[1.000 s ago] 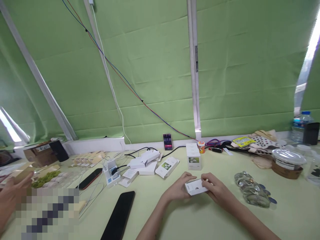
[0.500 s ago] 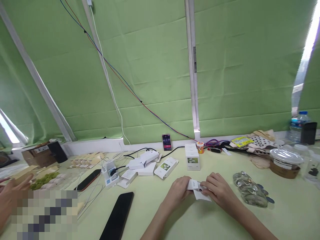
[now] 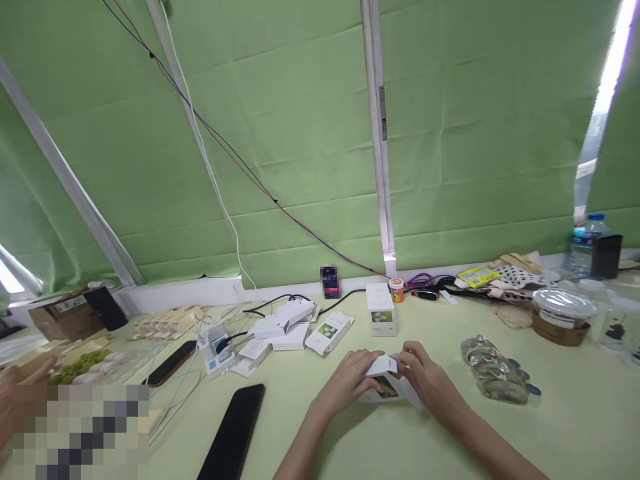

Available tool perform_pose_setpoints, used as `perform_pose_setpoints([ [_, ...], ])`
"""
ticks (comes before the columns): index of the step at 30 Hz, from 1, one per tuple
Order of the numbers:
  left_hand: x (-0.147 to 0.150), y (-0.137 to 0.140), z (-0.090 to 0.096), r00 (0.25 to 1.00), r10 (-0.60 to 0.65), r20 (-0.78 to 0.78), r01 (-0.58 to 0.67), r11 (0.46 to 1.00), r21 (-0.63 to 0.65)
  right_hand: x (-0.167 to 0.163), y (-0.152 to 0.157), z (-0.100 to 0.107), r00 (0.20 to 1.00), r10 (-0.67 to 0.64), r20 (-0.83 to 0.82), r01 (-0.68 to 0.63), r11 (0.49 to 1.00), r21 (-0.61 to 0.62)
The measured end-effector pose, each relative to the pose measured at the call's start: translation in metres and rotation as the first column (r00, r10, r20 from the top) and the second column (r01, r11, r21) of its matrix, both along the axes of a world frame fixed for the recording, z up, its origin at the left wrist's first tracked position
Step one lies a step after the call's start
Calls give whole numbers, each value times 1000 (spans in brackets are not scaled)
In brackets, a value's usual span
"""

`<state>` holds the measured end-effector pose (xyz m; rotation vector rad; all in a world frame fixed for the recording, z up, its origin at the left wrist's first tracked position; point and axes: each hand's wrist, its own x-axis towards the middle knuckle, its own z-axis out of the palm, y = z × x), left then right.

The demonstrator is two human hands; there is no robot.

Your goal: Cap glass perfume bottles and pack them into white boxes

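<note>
The white box [image 3: 391, 388] is between my hands, its printed side now turned into view, unlike a second ago. My left hand [image 3: 344, 384] grips one side; my right hand [image 3: 429, 376] pinches the flapped end.

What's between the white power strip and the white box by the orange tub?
The head view shows a black cable, a pile of white boxes, then a box bearing a picture.
</note>
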<state>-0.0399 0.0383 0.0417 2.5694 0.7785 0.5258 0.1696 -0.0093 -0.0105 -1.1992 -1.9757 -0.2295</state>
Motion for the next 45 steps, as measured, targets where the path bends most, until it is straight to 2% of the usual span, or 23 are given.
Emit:
perform_pose_setpoints([
  [4, -3, 9, -9, 999, 37, -4, -37, 999, 32, 7, 0, -2, 996, 59, 70, -64, 995, 72],
  [8, -2, 17, -17, 998, 70, 2, -70, 994, 80, 9, 6, -10, 990, 128, 56, -130, 991, 33],
  [11, 4, 20, -17, 997, 73, -33, -70, 993, 90, 2, 10, -17, 989, 146, 7, -146, 989, -18],
  [16, 0, 22, -5, 990, 138, -10, -138, 986, -95, 2, 13, -18, 989, 105, -102, -118, 985, -123],
  [22, -46, 41, 1, 952, 293, 88, -257, 921, -292, 29, 15, -21, 976, 82, -200, -141, 943, -302],
  [25, -63, 50, 2, 875, 428, 229, -305, 852, -425, 33, 19, -27, 974, 73, -216, -144, 930, -338],
  [28, -64, 51, 1, 721, 566, 400, -271, 762, -589, 29, 19, -28, 971, 57, -230, -132, 938, -322],
  [33, -29, 38, -13, 463, 712, 527, -15, 601, -799, 2, 7, -14, 957, 63, -283, -130, 966, -225],
  [35, -9, 30, -20, 400, 746, 532, 74, 552, -830, -14, 2, -7, 924, 101, -369, -162, 977, -140],
  [38, 14, 18, -30, 322, 777, 542, 223, 494, -840, -35, 1, -2, 837, 88, -540, -176, 978, -114],
  [40, 23, 11, -35, 244, 789, 564, 348, 471, -810, -42, 5, -5, 724, 58, -687, -221, 964, -151],
  [42, 27, 6, -41, 185, 786, 590, 427, 477, -768, -44, 11, -9, 607, 18, -795, -273, 944, -187],
  [45, 29, 2, -47, 193, 755, 626, 444, 502, -742, -40, 18, -15, 530, -21, -848, -298, 931, -209],
])
